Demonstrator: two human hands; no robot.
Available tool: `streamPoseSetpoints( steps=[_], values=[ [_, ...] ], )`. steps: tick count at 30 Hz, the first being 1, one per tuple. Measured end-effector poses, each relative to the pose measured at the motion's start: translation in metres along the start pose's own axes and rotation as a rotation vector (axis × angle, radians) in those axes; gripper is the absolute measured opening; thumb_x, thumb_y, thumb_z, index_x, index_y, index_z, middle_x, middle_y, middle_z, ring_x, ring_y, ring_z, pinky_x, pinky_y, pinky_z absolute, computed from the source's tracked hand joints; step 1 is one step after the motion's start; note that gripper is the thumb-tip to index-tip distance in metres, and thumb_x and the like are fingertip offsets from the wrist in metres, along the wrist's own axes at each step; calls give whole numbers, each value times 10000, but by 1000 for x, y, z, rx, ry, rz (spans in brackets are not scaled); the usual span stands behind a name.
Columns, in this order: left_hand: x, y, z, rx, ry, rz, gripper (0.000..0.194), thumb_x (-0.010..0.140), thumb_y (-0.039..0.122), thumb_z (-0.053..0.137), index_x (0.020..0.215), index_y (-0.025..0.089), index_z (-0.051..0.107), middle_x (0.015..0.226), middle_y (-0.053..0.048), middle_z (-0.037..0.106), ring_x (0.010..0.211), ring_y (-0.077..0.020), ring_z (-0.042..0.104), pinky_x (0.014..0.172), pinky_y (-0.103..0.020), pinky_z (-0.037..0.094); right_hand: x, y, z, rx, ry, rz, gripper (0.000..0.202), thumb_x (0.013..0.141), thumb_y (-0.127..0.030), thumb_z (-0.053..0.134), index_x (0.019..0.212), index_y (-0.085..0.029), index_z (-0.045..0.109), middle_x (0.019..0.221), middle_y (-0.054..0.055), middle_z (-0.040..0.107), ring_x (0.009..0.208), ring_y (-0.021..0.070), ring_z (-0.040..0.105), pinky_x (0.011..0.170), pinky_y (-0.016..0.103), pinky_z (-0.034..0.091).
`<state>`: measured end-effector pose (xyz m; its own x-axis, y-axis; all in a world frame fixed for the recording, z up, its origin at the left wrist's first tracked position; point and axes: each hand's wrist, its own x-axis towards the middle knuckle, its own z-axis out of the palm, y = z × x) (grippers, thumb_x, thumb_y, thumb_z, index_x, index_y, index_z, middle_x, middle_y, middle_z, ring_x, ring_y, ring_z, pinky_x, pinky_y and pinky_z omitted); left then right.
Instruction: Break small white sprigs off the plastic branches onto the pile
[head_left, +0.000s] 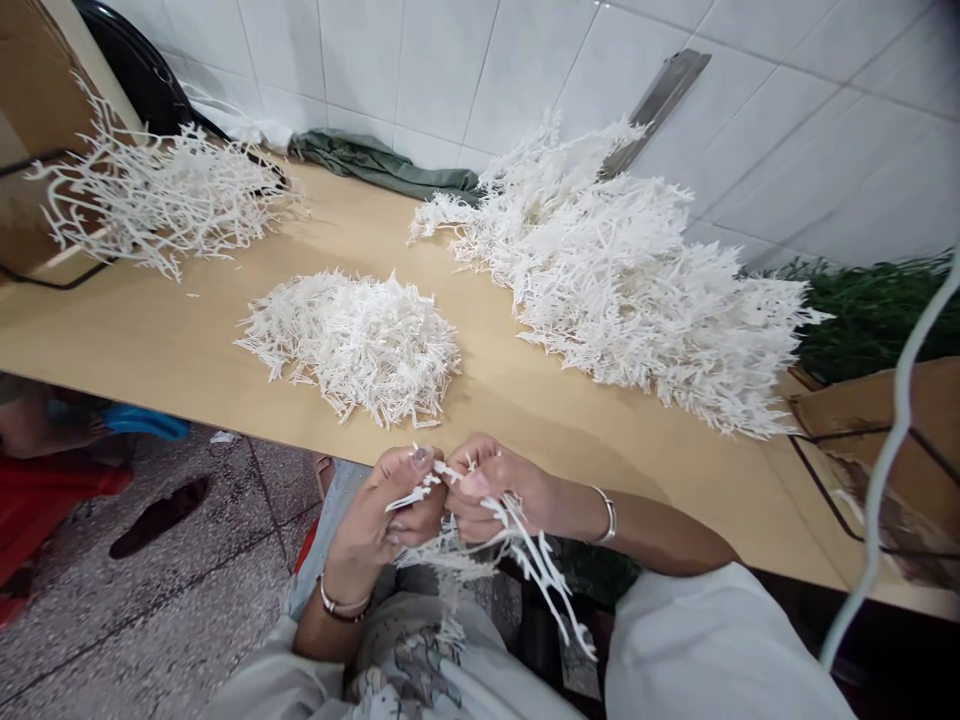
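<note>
Both my hands meet just off the table's front edge, closed on white plastic branch pieces. My left hand pinches a short white twig between thumb and fingers. My right hand grips a longer white branch whose forked stems hang down toward my lap. The fingertips of the two hands nearly touch, and where one piece joins another is hidden. Beyond the hands lies a heap of short white sprigs. At the right stands a larger pile of bushy white branches. Bare white stems are piled at the left.
The tan table runs along a tiled wall. Dark green cloth lies against the wall. Green plastic foliage and a cardboard box stand at the right, near a hanging pale cable. Someone's arm shows at the far left.
</note>
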<state>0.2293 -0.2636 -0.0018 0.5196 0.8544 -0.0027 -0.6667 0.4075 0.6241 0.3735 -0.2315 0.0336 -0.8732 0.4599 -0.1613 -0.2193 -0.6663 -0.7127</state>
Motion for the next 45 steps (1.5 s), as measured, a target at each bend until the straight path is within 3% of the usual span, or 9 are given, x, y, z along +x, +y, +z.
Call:
streamPoseSetpoints(
  steps=[6, 8, 12, 16, 21, 28, 32, 37, 45],
  values=[
    [-4, -1, -6, -26, -73, 12, 447, 822, 475, 600, 569, 198, 358, 360, 121, 157, 265, -22, 47, 255, -156, 76, 0, -8, -2, -9, -50, -104, 431, 697, -307, 677, 444, -179, 353, 387, -93, 281, 313, 13, 217, 349, 181, 171],
    [-2, 0, -7, 159, 95, 176, 459, 834, 472, 590, 551, 194, 359, 380, 101, 200, 286, -28, 115, 285, -174, 118, 4, -12, -7, -120, 56, -208, 416, 671, -336, 691, 446, -181, 377, 383, -92, 286, 316, 18, 225, 356, 187, 180],
    [11, 17, -9, 664, 678, 642, 494, 896, 450, 516, 538, 190, 299, 472, 57, 245, 402, -62, 263, 401, -223, 214, 18, -21, -32, -359, 376, -447, 362, 616, -324, 685, 451, -190, 392, 386, -82, 317, 347, 37, 265, 384, 209, 197],
    [33, 51, -14, 1248, 932, 732, 481, 930, 456, 430, 544, 198, 305, 475, 42, 271, 438, -91, 300, 464, -267, 237, 28, -23, -56, -360, 522, -551, 346, 655, -308, 622, 487, -195, 341, 419, -87, 296, 366, 34, 236, 409, 222, 163],
    [62, 86, -13, 1707, 952, 587, 515, 899, 459, 485, 488, 185, 338, 427, 25, 322, 421, -102, 270, 502, -295, 193, 31, -10, -64, -378, 607, -526, 357, 704, -326, 594, 505, -206, 322, 438, -78, 286, 382, 49, 235, 421, 245, 154],
    [93, 95, -25, 1767, 949, 613, 572, 722, 556, 683, 439, 192, 345, 432, -1, 385, 465, -142, 375, 526, -305, 247, 31, -2, -58, -401, 653, -517, 347, 688, -321, 608, 529, -207, 321, 463, -74, 299, 425, 57, 238, 451, 243, 165],
    [93, 96, -28, 1808, 974, 753, 422, 645, 585, 732, 671, 209, 541, 698, -71, 578, 743, -261, 552, 717, -391, 416, 32, -3, -58, -399, 661, -526, 339, 682, -318, 601, 532, -206, 318, 468, -76, 292, 427, 53, 235, 451, 239, 167],
    [94, 98, -22, 1924, 759, 872, 606, 710, 525, 707, 1208, 224, 538, 1340, -186, 452, 1314, -387, 323, 1050, -516, 270, 32, -2, -59, -393, 662, -535, 321, 669, -311, 595, 527, -206, 327, 465, -74, 295, 430, 57, 241, 441, 231, 165],
    [115, 99, -36, 2130, 379, 645, 565, 823, 583, 541, 1295, 274, 524, 1485, -106, 373, 1432, -351, 176, 1145, -540, 85, 32, -1, -60, -391, 655, -539, 352, 697, -312, 593, 559, -212, 284, 477, -82, 289, 418, 49, 235, 445, 226, 166]
  ],
)
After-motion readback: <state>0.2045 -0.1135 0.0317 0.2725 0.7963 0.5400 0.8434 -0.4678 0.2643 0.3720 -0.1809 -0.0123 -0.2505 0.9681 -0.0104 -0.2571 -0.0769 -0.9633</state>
